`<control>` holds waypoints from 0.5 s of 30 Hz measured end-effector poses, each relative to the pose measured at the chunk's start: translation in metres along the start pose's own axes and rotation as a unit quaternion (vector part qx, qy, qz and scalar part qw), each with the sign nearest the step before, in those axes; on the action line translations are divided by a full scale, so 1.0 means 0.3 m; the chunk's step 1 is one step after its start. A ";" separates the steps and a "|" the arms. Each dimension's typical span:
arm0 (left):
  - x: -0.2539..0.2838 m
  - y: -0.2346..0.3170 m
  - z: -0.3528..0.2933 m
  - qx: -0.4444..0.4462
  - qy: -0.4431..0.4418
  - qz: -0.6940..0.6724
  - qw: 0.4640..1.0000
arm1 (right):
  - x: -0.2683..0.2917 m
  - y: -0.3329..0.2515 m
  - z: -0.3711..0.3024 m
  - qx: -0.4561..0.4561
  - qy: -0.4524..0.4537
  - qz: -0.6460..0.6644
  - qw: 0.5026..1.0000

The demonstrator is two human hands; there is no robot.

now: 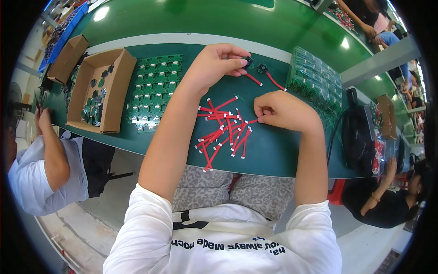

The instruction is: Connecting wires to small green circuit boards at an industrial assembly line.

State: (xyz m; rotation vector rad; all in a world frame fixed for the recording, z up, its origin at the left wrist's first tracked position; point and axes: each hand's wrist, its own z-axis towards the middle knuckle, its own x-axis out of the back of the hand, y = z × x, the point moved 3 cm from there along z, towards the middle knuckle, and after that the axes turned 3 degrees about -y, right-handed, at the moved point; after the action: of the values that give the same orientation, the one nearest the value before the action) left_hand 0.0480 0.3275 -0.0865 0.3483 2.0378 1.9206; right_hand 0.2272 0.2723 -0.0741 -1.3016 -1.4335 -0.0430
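Note:
At the far middle of the green table, my left hand [216, 66] pinches a small dark circuit board [248, 62] between thumb and fingers. A short red cable [253, 79] lies just below that board; whether it is joined to it I cannot tell. Just to the right lies another small circuit board [262, 68], with a red cable [275, 82] running from it. My right hand [285, 111] is closed, fingertips on the end of a red connector cable [252, 122] at the right edge of a loose pile of red cables [230, 130] with white plugs.
Left of my arm lie panels of green circuit boards [157, 82], then a cardboard box [119, 91] holding small boards. Stacked green board panels [315, 77] stand at the right, near a black bag [358, 132]. Co-workers sit on both sides; a green conveyor belt [150, 23] runs behind.

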 end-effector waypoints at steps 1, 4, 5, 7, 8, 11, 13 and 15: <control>0.000 -0.002 0.002 -0.004 -0.005 -0.006 1.000 | 0.000 0.001 -0.001 0.007 0.004 0.021 1.000; 0.000 -0.015 0.008 -0.003 -0.005 -0.001 1.000 | 0.000 -0.015 0.003 0.017 0.025 0.011 0.999; 0.000 -0.016 0.009 -0.003 -0.005 -0.001 1.000 | -0.004 -0.009 0.007 0.017 0.026 0.011 0.999; -0.002 -0.017 0.009 0.001 -0.002 0.005 1.000 | -0.015 0.003 0.016 0.021 0.020 -0.004 1.000; -0.002 -0.016 0.009 0.001 -0.002 0.005 1.000 | -0.013 0.000 0.014 0.021 0.020 -0.004 1.000; 0.003 -0.016 0.006 0.003 0.009 0.013 1.000 | -0.005 -0.024 0.017 0.007 0.030 0.026 0.999; 0.001 -0.013 0.007 0.007 0.013 0.015 1.000 | -0.017 -0.022 0.022 0.039 0.041 -0.008 0.998; -0.002 -0.011 0.008 0.008 0.015 0.017 1.000 | -0.035 -0.004 0.030 0.072 0.052 -0.026 0.996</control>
State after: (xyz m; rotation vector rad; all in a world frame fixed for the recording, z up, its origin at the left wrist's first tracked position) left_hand 0.0497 0.3292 -0.0897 0.3624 2.0800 1.9402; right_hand 0.2175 0.2709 -0.0839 -1.1279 -1.3559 -0.0399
